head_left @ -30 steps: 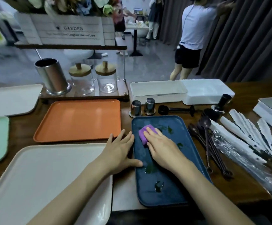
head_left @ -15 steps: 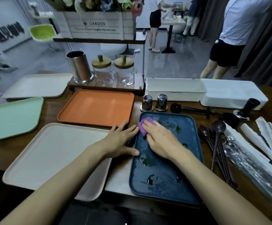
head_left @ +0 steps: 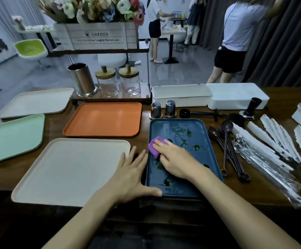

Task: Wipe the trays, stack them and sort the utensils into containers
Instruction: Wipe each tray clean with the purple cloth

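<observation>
A dark blue tray [head_left: 196, 126] with green smears lies in front of me. My right hand [head_left: 174, 159] presses a purple cloth [head_left: 155, 145] flat on the tray's left side. My left hand [head_left: 130, 175] lies spread on the table beside the tray, its thumb against the tray's near left corner. A beige tray [head_left: 70, 169] sits to the left, an orange tray [head_left: 103, 119] behind it, a mint green tray [head_left: 11, 135] and another pale tray [head_left: 36, 101] further left. Dark spoons [head_left: 227, 141] and wrapped utensils [head_left: 275, 141] lie right of the blue tray.
A metal cylinder holder [head_left: 81, 79] and two lidded glass jars [head_left: 118, 79] stand on a wooden shelf at the back. Two white lidded boxes [head_left: 209, 94], two small metal cups [head_left: 162, 109] and a black tamper [head_left: 252, 107] sit behind the blue tray. People stand beyond the table.
My right hand has slid the purple cloth toward me along the tray's left side. My left hand has shifted nearer too, to the tray's near corner. The camera view has shifted left.
</observation>
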A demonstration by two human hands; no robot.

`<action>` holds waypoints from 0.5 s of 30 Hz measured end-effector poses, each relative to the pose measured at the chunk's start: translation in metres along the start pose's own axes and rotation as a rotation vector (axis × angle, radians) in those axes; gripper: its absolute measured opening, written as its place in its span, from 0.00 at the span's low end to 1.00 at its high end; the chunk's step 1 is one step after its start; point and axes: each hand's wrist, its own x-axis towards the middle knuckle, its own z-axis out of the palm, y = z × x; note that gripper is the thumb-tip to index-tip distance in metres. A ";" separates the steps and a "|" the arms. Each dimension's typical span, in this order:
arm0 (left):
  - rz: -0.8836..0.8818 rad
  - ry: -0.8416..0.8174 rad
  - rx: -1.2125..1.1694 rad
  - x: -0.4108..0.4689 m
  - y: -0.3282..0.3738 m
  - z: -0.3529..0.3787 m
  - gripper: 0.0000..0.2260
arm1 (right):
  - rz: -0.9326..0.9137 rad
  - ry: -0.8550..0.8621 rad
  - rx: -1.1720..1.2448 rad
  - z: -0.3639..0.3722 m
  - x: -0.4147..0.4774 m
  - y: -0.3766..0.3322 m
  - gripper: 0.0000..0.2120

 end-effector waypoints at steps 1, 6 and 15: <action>0.001 0.012 0.011 -0.002 0.001 0.000 0.66 | 0.017 0.010 0.003 0.000 -0.002 -0.003 0.27; 0.011 0.133 0.106 -0.009 0.010 -0.002 0.61 | 0.109 0.021 0.043 0.011 -0.023 -0.025 0.26; 0.088 0.122 0.135 -0.017 0.002 -0.001 0.59 | 0.200 0.033 0.076 0.025 -0.063 -0.053 0.28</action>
